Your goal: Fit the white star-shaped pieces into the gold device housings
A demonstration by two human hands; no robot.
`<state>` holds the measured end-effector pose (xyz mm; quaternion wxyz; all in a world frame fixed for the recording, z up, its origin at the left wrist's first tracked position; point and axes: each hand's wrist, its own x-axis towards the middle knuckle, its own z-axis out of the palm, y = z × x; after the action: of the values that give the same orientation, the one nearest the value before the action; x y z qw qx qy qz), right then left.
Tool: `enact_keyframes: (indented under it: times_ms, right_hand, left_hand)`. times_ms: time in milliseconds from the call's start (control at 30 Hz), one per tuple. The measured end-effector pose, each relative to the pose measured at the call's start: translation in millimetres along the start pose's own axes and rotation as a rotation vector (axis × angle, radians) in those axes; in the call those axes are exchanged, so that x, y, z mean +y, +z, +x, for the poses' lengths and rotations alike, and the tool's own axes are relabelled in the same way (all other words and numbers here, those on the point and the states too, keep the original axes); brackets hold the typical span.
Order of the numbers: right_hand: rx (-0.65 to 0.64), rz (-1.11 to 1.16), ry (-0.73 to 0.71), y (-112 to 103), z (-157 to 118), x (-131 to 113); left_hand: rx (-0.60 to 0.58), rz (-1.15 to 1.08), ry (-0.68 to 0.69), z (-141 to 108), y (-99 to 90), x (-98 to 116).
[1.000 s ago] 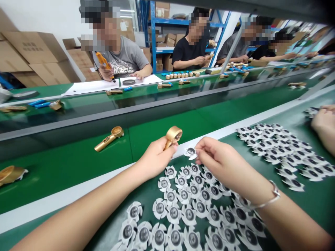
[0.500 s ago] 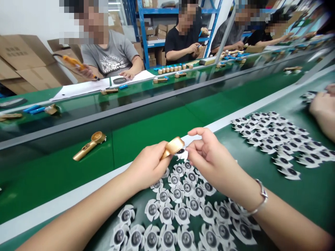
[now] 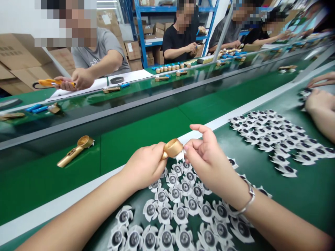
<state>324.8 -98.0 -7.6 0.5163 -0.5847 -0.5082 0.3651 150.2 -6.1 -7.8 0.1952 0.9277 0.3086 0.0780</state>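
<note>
My left hand (image 3: 146, 164) is closed around the handle of a gold handheld fan casing, whose round ring head (image 3: 173, 147) sticks out to the right. Against the ring's right side, my right hand (image 3: 202, 153) pinches with thumb and forefinger at a white fan blade (image 3: 180, 155), mostly hidden by the ring and fingers. Below both hands, many white fan blades with dark round hubs (image 3: 166, 237) lie face up in rows on the green tabletop.
Another gold casing (image 3: 75, 150) lies on the green conveyor belt (image 3: 141, 136) at left. More fan blades (image 3: 280, 139) are spread at right, beside another person's hands (image 3: 320, 104). Across the line, co-workers sit among gold parts; one holds an orange tool (image 3: 49, 83).
The gold ring has tilted so its opening shows from above, and less of the white blade is visible. The casing on the belt has shifted left. The co-worker opposite has brought both hands to the orange tool.
</note>
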Motion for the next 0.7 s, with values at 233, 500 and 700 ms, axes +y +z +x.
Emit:
enact_keyframes:
  times_ms: [233, 500, 700]
  right_hand:
    - [0.023, 0.219, 0.066, 7, -1, -3]
    - [-0.022, 0.344, -0.052, 10, -8, -7]
    - [-0.008, 0.303, -0.044, 11, -7, -7]
  left_hand:
    - [0.026, -0.058, -0.044, -4, 2.7, 6]
    - [0.07, -0.203, -0.099, -5, 2.8, 14]
    - [0.079, -0.227, -0.108, -4, 2.7, 13]
